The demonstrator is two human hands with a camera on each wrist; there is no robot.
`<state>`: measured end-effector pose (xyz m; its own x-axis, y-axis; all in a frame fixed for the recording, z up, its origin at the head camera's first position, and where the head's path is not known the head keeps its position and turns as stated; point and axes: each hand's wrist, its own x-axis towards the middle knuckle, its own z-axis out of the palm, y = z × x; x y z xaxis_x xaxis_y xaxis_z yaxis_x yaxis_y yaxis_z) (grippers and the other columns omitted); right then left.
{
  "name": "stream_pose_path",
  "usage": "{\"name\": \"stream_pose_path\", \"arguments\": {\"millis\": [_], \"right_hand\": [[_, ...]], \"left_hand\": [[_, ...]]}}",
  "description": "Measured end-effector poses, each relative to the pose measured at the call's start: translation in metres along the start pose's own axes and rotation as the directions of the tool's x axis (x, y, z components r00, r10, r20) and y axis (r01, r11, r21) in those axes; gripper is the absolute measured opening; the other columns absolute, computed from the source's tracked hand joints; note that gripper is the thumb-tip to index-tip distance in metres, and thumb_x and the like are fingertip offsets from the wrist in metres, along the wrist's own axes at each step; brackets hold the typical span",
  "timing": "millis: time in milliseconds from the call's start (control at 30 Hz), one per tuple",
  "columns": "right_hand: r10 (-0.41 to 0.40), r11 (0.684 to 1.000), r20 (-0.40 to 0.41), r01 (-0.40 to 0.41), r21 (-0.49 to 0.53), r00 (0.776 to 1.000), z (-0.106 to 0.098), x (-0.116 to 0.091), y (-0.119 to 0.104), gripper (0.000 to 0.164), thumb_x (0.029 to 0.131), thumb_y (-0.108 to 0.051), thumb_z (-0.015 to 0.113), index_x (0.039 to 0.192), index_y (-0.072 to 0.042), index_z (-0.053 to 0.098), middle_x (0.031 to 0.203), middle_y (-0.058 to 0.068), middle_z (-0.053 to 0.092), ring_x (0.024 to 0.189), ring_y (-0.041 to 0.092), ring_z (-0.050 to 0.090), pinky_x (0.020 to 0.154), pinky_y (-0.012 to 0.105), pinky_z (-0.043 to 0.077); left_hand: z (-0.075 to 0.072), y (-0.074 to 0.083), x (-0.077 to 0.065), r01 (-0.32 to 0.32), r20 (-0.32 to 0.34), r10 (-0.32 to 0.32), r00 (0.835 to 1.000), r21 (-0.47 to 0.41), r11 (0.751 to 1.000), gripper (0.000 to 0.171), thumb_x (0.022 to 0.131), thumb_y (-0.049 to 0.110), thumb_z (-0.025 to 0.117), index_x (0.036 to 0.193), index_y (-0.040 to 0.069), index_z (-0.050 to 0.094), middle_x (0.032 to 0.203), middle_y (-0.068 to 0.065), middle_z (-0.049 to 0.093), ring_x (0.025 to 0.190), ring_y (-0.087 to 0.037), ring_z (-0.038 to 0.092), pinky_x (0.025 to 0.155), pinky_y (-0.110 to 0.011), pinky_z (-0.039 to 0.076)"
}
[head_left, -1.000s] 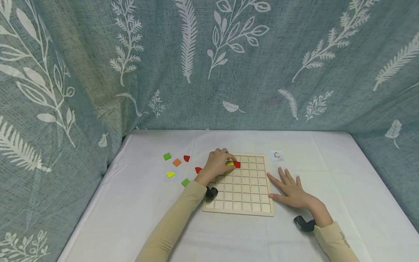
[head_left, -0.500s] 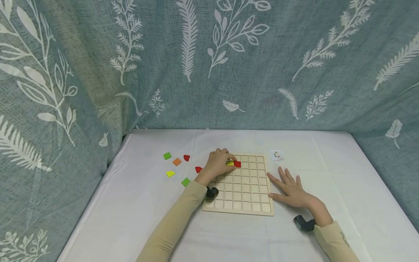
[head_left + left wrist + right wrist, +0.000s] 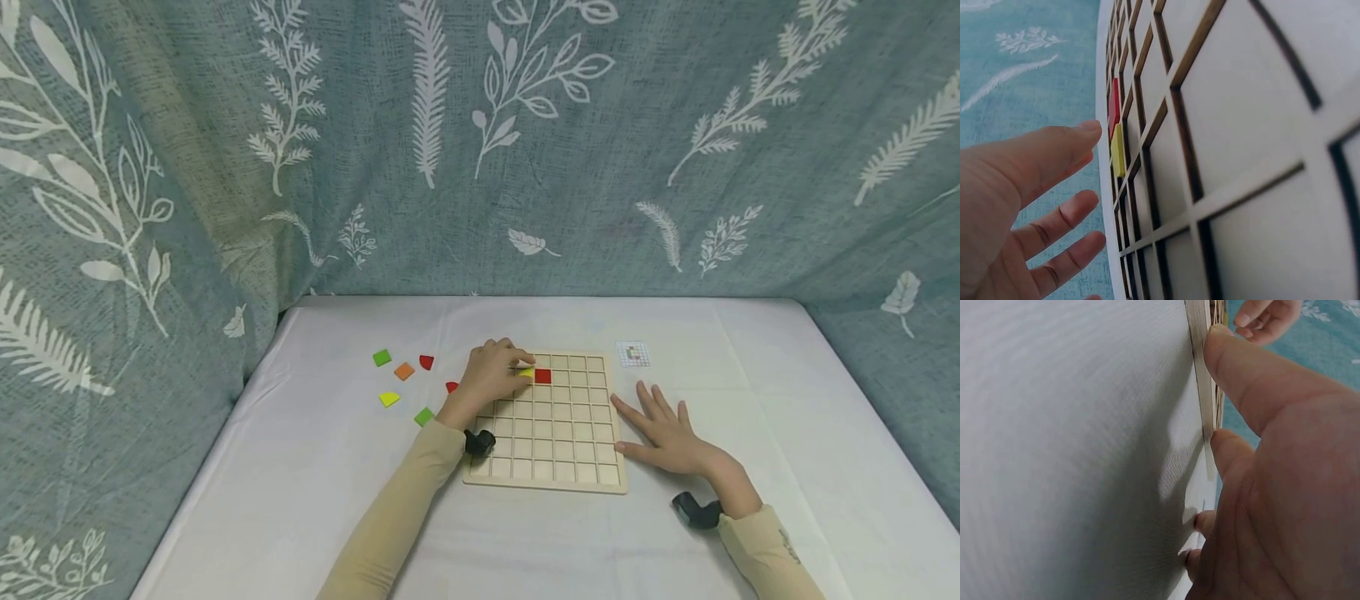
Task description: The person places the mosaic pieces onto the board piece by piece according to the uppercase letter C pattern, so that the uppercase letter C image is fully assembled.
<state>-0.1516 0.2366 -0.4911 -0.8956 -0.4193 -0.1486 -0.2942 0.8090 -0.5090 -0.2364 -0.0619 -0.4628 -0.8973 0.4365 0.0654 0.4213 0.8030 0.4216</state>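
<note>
Over the upper left of a wooden grid board (image 3: 543, 489) is my left hand (image 3: 487, 372). Its thumb and fingers are apart beside a yellow tile (image 3: 527, 373), and in the left wrist view a gap shows between the thumb tip and this yellow tile (image 3: 1117, 150). A red square tile (image 3: 543, 377) lies in the cell just right of the yellow one. My right hand (image 3: 667, 437) is spread flat at the board's right side. Its thumb and index fingertip touch the board's edge (image 3: 1202, 375), as the right wrist view shows.
Left of the board lie two green tiles (image 3: 382, 357), an orange tile (image 3: 404, 372), a yellow quarter-round tile (image 3: 389, 399) and two red quarter-round tiles (image 3: 427, 362). A small card with a printed grid (image 3: 633, 354) lies beyond the right hand. A patterned curtain (image 3: 480, 167) hangs behind the table.
My left hand has drawn slightly left, away from the red and yellow tiles, which stay on the board. My right hand has kept its place.
</note>
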Motion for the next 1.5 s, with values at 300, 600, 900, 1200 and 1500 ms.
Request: {"name": "stream_pose_path", "arguments": {"millis": [300,600,900,1200,1500], "right_hand": [[0.003,1.0,-0.004,-0.003,-0.011,1.0,0.0,0.0,-0.001,0.072,0.087,-0.049,0.054,0.146,-0.016,0.028,0.151,0.028,0.002,0.136,0.05,-0.007,0.099,0.068,-0.014],[0.007,1.0,-0.01,-0.007,-0.015,1.0,0.0,0.0,-0.001,0.073,0.086,-0.049,0.055,0.146,-0.016,0.029,0.151,0.028,0.002,0.136,0.05,-0.006,0.099,0.069,-0.013],[-0.017,1.0,-0.002,0.017,0.02,1.0,-0.002,-0.002,-0.002,0.071,0.088,-0.046,0.054,0.147,-0.016,0.027,0.151,0.029,0.0,0.137,0.048,-0.009,0.098,0.068,-0.015],[-0.016,1.0,-0.007,0.016,0.018,1.0,-0.002,-0.003,-0.004,0.071,0.088,-0.045,0.055,0.146,-0.015,0.029,0.151,0.029,0.001,0.137,0.049,-0.008,0.098,0.068,-0.014],[-0.029,0.999,-0.019,0.029,0.015,0.999,-0.002,-0.001,-0.004,0.071,0.088,-0.045,0.056,0.146,-0.014,0.029,0.15,0.031,0.002,0.136,0.05,-0.007,0.098,0.069,-0.013]], "left_hand": [[-0.005,-0.004,-0.011,0.025,-0.048,-0.028,0.998,-0.058,0.998,0.026,0.083,0.028,0.069,0.108,0.02,0.069,0.1,-0.004,0.06,0.091,-0.022,0.051,0.091,-0.05,0.037],[-0.007,-0.011,-0.022,0.032,-0.09,-0.037,0.995,-0.052,0.998,0.027,0.084,0.028,0.068,0.11,0.019,0.069,0.094,-0.005,0.059,0.085,-0.021,0.049,0.089,-0.051,0.037],[-0.009,-0.019,-0.033,0.046,-0.119,-0.049,0.992,-0.031,0.998,0.027,0.082,0.028,0.071,0.107,0.019,0.07,0.093,-0.004,0.06,0.084,-0.019,0.049,0.081,-0.044,0.04],[-0.016,-0.028,-0.048,0.082,-0.159,-0.084,0.984,-0.017,0.996,0.027,0.08,0.026,0.072,0.104,0.017,0.071,0.092,-0.004,0.062,0.082,-0.02,0.05,0.076,-0.04,0.041],[-0.026,-0.041,-0.062,0.109,-0.192,-0.105,0.976,0.008,0.994,0.029,0.077,0.026,0.075,0.104,0.016,0.071,0.091,-0.004,0.061,0.082,-0.02,0.051,0.067,-0.034,0.04]]}}
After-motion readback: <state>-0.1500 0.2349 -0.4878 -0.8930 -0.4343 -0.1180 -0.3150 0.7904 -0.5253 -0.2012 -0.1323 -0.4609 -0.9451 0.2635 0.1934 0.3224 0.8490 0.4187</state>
